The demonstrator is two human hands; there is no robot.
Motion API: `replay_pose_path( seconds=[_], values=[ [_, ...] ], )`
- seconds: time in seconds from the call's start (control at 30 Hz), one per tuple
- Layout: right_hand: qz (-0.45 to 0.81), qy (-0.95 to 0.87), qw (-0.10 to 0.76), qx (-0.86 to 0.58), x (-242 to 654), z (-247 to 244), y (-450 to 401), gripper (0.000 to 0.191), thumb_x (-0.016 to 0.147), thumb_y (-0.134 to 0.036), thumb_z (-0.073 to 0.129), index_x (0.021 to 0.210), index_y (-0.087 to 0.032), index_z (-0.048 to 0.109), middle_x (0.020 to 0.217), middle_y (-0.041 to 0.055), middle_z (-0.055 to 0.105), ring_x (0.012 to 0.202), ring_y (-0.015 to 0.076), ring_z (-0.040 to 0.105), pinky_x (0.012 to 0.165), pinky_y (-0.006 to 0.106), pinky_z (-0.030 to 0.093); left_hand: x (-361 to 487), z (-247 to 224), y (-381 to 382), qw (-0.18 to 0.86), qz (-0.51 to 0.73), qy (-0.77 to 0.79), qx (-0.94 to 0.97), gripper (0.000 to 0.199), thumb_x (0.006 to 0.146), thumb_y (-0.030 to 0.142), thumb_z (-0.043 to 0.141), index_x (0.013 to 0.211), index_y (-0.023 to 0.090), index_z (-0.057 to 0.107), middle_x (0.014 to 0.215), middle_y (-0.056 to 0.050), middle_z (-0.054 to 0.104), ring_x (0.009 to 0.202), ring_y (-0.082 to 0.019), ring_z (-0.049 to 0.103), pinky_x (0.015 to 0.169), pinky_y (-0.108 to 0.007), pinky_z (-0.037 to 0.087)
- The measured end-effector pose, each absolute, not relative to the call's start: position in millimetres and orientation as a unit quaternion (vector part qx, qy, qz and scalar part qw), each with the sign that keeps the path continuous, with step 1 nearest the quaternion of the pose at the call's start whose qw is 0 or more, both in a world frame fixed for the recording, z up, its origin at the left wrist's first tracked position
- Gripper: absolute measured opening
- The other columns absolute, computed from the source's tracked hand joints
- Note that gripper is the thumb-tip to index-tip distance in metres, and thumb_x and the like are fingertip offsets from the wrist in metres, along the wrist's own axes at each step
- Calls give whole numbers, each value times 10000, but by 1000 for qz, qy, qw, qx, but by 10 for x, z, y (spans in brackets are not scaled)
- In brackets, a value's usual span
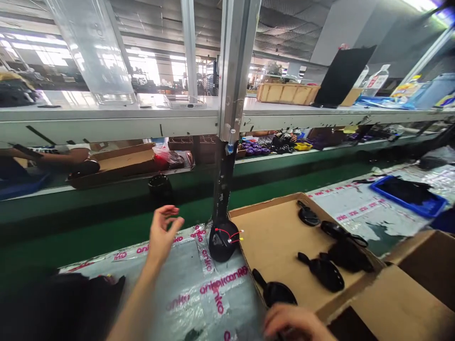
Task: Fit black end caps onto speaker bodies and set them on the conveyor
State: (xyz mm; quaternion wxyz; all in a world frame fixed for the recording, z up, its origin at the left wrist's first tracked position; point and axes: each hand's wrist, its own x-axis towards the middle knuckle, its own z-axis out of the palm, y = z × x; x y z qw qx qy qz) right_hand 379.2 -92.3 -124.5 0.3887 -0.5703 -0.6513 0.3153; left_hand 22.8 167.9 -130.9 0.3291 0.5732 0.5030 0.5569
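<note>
Black round part with red wires, on the taped table beside the cardboard box. Nearby, left hand, loosely half-curled, empty; at the box's near edge, right hand, fingers bent, hold impossible to tell. Beyond, green belt.

Black housing with red wires, tan cardboard box, pink-lettered tape, green belt, blue tray

Bright light is coming through the windows at the back; a grey ceiling is hanging over the room; a lamp is shining at top right; a metal post is standing by a long pale shelf; a green strip is stretching behind the table.
</note>
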Motion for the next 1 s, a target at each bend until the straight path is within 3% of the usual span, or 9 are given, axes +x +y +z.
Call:
replay_pose_path(
  seconds=[0.13, 0.27, 0.4, 0.47, 0.63, 0.77, 0.87, 0.93, 1.0],
  values=[
    [264, -625, 282, -678, 4275, -1352, -774, 415, 847, -252, 824, 1260, -242, 780, 1239, 136, 808, 1158, 363, 774, 988, 482, 630, 815, -1386, 1109, 427, 444, 403, 676, 1190, 470, 401, 1083, 1514, 243, 534, 1518, -183, 642, 1431, -408, 615, 1223, -552, 469],
    [235, -652, 175, -700, 4272, -1573, -655, 632, 758, -142, 762, 1378, -258, 725, 1325, 125, 781, 1196, 339, 782, 1038, 424, 608, 1203, -1403, 934, 440, 433, 402, 677, 1023, 613, 372, 1021, 1487, 225, 511, 1419, -149, 697, 1356, -376, 662, 1206, -561, 467],
    [264, -681, 213, -649, 4255, -1629, -545, 198, 844, -181, 653, 955, -258, 799, 988, 74, 837, 946, 288, 827, 859, 357, 636, 1032, -1350, 761, 400, 463, 436, 659, 984, 596, 393, 1031, 1430, 241, 530, 1399, -135, 679, 1332, -396, 655, 1179, -583, 474],
    [266, -676, 225, -650, 4313, -1568, -509, 180, 919, -293, 606, 891, -250, 779, 858, 79, 833, 823, 295, 818, 746, 366, 636, 800, -1362, 583, 374, 486, 437, 658, 1012, 581, 450, 1045, 1432, 260, 530, 1408, -136, 660, 1325, -405, 651, 1172, -591, 481],
    [299, -625, 308, -652, 4072, -1398, -527, 419, 922, -540, 667, 1183, -236, 791, 822, 88, 820, 657, 276, 759, 612, 360, 622, 305, -1619, -14, 333, 525, 518, 588, 1054, 559, 551, 1051, 1427, 268, 524, 1375, -139, 641, 1258, -412, 673, 1138, -617, 518],
    [358, -653, 297, -598, 3295, -1507, -533, 431, 967, -461, 632, 1323, -234, 721, 715, 21, 741, 566, 227, 702, 523, 304, 550, 153, -1766, -408, 323, 542, 558, 539, 1102, 678, 577, 982, 1557, 308, 375, 1576, -163, 519, 1404, -435, 587, 1189, -623, 487],
    [306, -711, 200, -601, 2868, -1662, -487, 423, 1048, -363, 462, 1393, -189, 635, 642, 3, 708, 525, 240, 716, 513, 303, 519, 38, -1717, -575, 311, 501, 516, 622, 1097, 805, 480, 886, 1660, 330, 215, 1683, -171, 420, 1518, -447, 489, 1238, -622, 440],
    [241, -762, 125, -588, 2813, -1690, -441, 449, 1088, -307, 381, 1448, -156, 601, 704, 56, 766, 612, 285, 783, 564, 340, 577, -60, -1651, -631, 299, 469, 503, 661, 1065, 835, 401, 863, 1667, 339, 200, 1633, -170, 476, 1487, -437, 530, 1210, -616, 466],
    [191, -803, 93, -556, 2896, -1629, -397, 454, 1053, -230, 435, 1463, -154, 614, 1013, 164, 839, 904, 339, 840, 759, 416, 664, -157, -1575, -655, 274, 468, 508, 669, 1061, 790, 411, 930, 1618, 348, 271, 1555, -167, 530, 1430, -436, 577, 1163, -613, 501]
  ],
)
